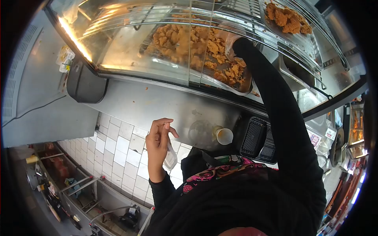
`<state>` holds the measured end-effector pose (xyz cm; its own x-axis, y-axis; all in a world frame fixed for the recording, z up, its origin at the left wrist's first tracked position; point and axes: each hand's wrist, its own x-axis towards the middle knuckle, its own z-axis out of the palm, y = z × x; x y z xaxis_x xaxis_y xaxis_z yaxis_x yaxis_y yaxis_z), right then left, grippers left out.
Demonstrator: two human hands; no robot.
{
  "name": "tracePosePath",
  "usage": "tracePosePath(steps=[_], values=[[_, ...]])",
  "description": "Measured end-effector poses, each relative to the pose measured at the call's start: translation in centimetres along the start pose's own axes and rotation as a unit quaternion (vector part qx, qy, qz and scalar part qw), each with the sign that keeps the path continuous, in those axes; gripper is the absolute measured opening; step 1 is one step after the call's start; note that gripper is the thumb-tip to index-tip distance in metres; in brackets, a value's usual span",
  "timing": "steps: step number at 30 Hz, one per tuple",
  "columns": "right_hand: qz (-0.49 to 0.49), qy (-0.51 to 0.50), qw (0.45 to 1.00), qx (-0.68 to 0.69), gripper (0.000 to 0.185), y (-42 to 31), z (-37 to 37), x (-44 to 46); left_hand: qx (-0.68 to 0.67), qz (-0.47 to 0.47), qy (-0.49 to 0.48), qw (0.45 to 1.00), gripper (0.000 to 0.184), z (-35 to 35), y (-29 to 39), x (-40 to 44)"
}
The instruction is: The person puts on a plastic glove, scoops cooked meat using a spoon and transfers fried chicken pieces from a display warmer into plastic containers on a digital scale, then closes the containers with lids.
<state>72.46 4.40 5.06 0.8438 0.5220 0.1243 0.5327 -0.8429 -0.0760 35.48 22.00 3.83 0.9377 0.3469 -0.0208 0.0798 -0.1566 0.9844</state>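
Observation:
My left hand point(159, 137) is in front of the steel counter, its fingers curled and thumb pressed against them. A translucent plastic piece point(170, 158), like a small container or lid, hangs from its palm side. My right hand point(232, 44) reaches into the glass warming cabinet, over a metal tray point(245, 89) of fried chicken point(214, 48). Clear plastic, perhaps a glove or bag, surrounds that hand, and its fingers are too blurred to make out. Some chicken lies behind the glass pane.
A wire rack point(252, 28) above my right arm bears a second tray of fried chicken point(287, 19). On the counter point(157, 106) stand a small cup point(224, 136) and black plastic containers point(258, 139). A grey bin point(86, 84) is at the left.

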Motion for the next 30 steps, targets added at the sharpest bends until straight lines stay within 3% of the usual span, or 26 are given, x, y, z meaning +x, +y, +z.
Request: tracePosePath(steps=[5, 11, 14, 17, 18, 19, 22, 23, 24, 27, 30], values=[[-0.023, 0.048, 0.999, 0.001, 0.031, 0.1, 0.3, -0.4, -0.029, -0.032, 0.013, 0.999, 0.015, 0.4, 0.2, 0.1], [-0.052, 0.100, 0.993, 0.035, 0.031, 0.2, -0.1, -1.5, 0.004, 0.023, -0.027, 0.999, 0.020, 0.9, -0.1, 0.6], [-0.053, 0.108, 0.987, 0.108, 0.031, 1.5, 0.4, -2.9, 0.003, 0.024, -0.027, 0.999, 0.020, 0.9, -0.1, 0.5], [0.005, 0.082, 0.961, 0.265, 0.037, 4.9, 5.3, -2.0, 0.006, 0.026, -0.028, 0.999, 0.020, 0.7, -0.3, 0.4], [0.012, 0.048, 0.988, 0.147, 0.038, 2.3, 0.3, -4.2, 0.003, 0.022, -0.029, 0.999, 0.020, 0.7, -0.3, 0.4], [0.013, 0.049, 0.988, 0.147, 0.038, 3.1, 1.4, -4.1, 0.000, 0.017, -0.029, 0.999, 0.020, 0.7, -0.3, 0.3], [0.003, 0.064, 0.952, 0.300, 0.030, 4.3, 2.4, -5.1, 0.000, 0.031, -0.034, 0.999, 0.020, 0.7, -0.4, 0.3], [0.006, -0.019, 0.991, 0.131, 0.027, 2.2, -1.4, -7.0, 0.000, 0.032, -0.035, 0.999, 0.020, 0.8, -0.5, 0.4], [0.008, -0.101, 0.994, -0.042, 0.025, 0.8, -3.6, -8.0, -0.005, 0.030, -0.035, 0.999, 0.020, 0.8, -0.6, 0.4], [0.005, -0.091, 0.992, -0.083, 0.036, 0.2, -3.1, -7.2, -0.007, 0.028, -0.039, 0.999, 0.021, 1.0, -0.4, 0.4], [0.012, -0.077, 0.997, -0.016, 0.038, -1.0, -2.0, -4.5, -0.003, 0.029, -0.043, 0.999, 0.021, 1.2, -0.2, 0.4]])
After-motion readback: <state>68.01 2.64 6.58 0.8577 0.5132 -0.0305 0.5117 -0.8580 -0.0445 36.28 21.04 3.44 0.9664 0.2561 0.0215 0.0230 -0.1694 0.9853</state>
